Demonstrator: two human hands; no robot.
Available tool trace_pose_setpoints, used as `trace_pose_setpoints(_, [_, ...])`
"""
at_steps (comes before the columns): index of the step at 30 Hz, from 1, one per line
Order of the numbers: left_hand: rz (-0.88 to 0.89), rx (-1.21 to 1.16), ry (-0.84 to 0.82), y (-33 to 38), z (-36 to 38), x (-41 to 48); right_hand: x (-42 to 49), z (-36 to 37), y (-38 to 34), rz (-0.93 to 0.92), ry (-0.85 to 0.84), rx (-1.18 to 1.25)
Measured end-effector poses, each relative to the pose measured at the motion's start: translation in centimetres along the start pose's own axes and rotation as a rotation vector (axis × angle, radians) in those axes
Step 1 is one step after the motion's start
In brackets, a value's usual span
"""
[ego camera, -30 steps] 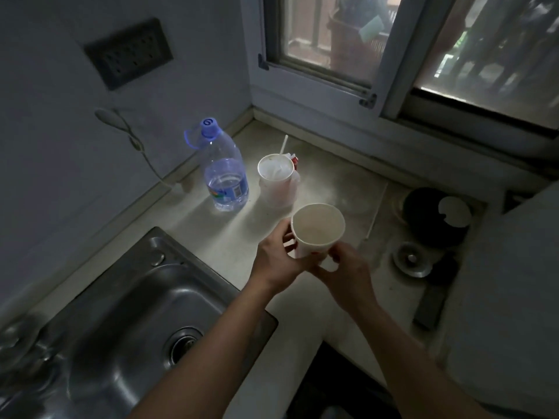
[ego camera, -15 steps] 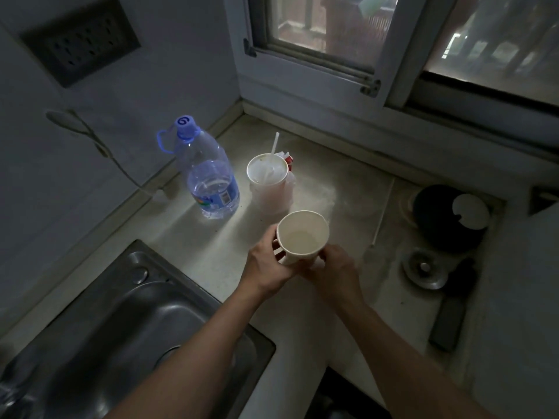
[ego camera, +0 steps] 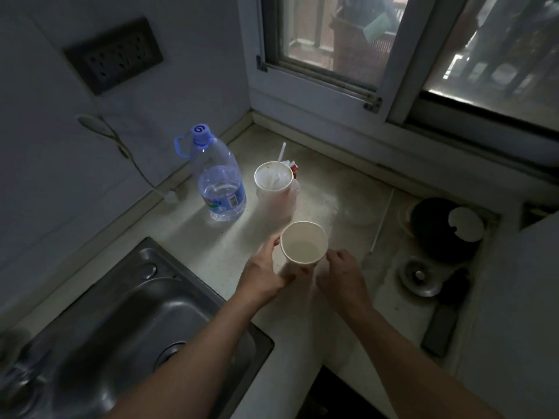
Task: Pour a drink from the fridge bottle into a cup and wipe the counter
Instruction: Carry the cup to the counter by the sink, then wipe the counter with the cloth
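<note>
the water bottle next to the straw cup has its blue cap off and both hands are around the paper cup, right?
Not quite. In the head view the water bottle has its blue cap on. The rest holds: it stands beside the straw cup, and the left hand and right hand flank the paper cup.

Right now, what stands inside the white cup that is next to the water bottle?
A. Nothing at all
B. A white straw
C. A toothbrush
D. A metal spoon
B: a thin white straw leans out of the white cup standing just right of the water bottle, behind the paper cup at the two hands.
</note>
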State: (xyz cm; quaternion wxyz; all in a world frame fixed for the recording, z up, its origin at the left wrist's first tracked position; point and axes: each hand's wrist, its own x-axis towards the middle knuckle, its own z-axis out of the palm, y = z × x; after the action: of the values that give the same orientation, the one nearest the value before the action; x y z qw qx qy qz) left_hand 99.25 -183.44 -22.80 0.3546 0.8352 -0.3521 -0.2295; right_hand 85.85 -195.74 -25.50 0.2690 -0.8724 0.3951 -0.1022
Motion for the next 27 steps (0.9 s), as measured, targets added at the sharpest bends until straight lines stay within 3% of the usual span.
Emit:
trace_pose_setpoints(4, [-0.018,0.233,0.013,0.7,-1.8,-1.9,-1.9,-3.3,-1.1,0.012,-0.035,-0.119])
trace_pose_setpoints(9, [0.053,0.363,0.094,3.8,-4.2,-4.3,-3.5,-7.6,-3.2,-0.042,0.018,-0.153])
trace_pose_setpoints(20, [0.465,0.618,0.309,10.6,-8.3,-10.7,-8.4,-14.9,-8.1,-0.269,0.27,-0.263])
trace_pose_setpoints(27, [0.398,0.663,0.352,8.6,-8.3,-14.3,-12.8,-13.2,-9.0,-0.333,0.238,-0.268])
